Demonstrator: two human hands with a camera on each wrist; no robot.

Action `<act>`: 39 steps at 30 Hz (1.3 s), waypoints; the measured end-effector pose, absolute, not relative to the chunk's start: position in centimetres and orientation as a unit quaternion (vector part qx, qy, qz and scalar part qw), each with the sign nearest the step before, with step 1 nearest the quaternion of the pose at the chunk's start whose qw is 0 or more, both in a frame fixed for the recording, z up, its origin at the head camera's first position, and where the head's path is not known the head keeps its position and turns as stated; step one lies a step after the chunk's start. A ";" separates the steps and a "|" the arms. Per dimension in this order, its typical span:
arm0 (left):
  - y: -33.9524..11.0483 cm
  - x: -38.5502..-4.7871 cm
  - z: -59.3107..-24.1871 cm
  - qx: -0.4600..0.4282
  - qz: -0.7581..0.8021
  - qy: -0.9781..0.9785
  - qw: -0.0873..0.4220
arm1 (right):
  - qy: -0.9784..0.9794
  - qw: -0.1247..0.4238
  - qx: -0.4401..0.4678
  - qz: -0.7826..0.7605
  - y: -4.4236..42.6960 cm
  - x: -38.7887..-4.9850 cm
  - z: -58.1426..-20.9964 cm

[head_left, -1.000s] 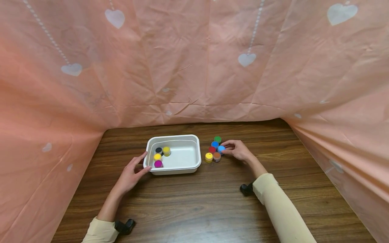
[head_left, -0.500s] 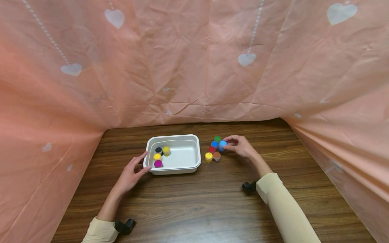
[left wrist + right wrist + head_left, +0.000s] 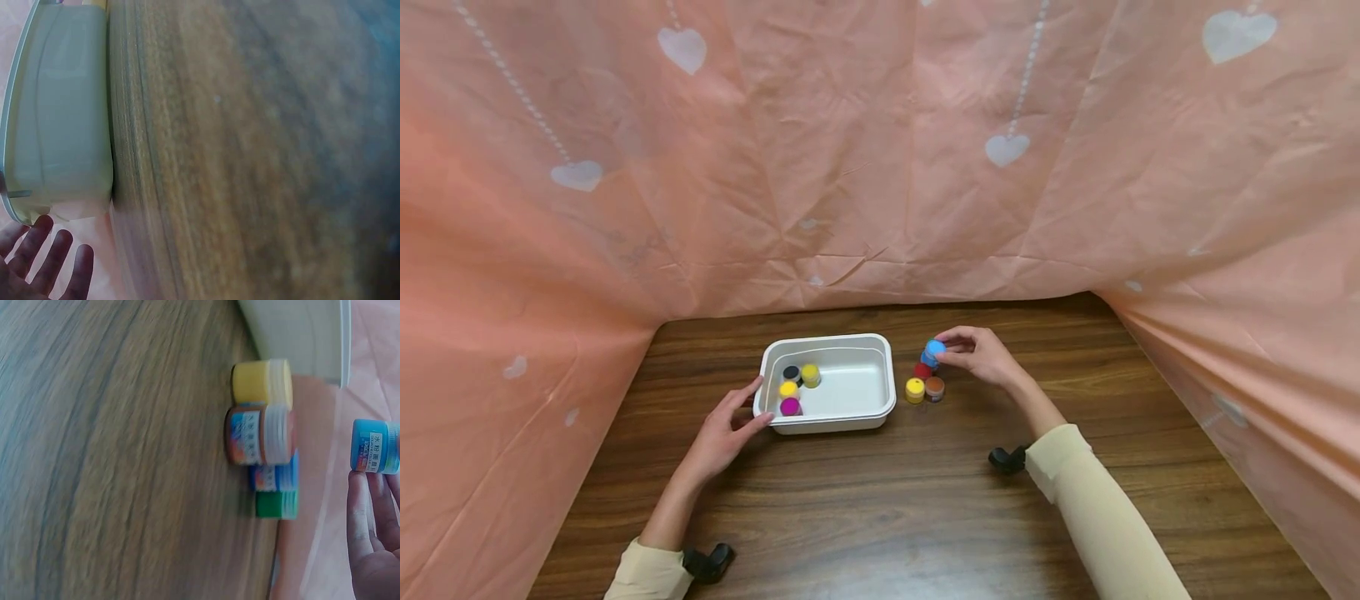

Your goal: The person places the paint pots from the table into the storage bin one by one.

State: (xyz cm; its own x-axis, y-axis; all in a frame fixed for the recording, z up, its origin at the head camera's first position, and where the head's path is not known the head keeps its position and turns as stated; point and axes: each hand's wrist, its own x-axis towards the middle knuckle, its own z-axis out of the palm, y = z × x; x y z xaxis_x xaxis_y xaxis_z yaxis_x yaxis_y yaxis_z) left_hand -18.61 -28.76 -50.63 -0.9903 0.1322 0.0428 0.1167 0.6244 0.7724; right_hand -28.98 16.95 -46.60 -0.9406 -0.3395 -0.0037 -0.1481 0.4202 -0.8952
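Observation:
My right hand [image 3: 983, 357] pinches a light blue paint jar [image 3: 936, 348] between thumb and fingertips. In the right wrist view, this light blue paint jar [image 3: 374, 447] is held off the table. Below it stand a red paint jar [image 3: 922, 371], a yellow one [image 3: 914, 390], a brown one [image 3: 935, 388] and a partly covered blue one [image 3: 928, 362]. A green paint jar [image 3: 277, 504] shows in the right wrist view; the head view hides it. My left hand [image 3: 721, 429] touches the left end of the white tray [image 3: 880, 408], its fingers extended and spread.
Inside the tray's left part stand a black paint jar [image 3: 792, 375], two yellow ones and a magenta one [image 3: 790, 407]. The wooden table [image 3: 880, 500] meets a pink curtain [image 3: 880, 208] at the back and sides.
My right hand has lifted the light blue paint jar from the group and moved it left over the blue and green ones. My left hand and the tray stay in place.

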 end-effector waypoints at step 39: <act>-29.0 -18.0 -51.2 0.075 0.430 0.900 -0.008 | 0.791 0.129 -0.209 -0.560 1.2 -28.3 -46.3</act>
State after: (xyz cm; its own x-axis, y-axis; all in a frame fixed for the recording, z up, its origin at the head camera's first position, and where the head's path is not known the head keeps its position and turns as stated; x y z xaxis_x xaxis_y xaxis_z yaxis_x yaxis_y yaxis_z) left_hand -18.03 -29.00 -51.24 -0.9885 0.1286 0.0798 0.1429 0.6194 0.7720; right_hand -28.28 1.16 -46.25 -0.8792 -0.4754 0.0301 -0.1861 0.2846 -0.9404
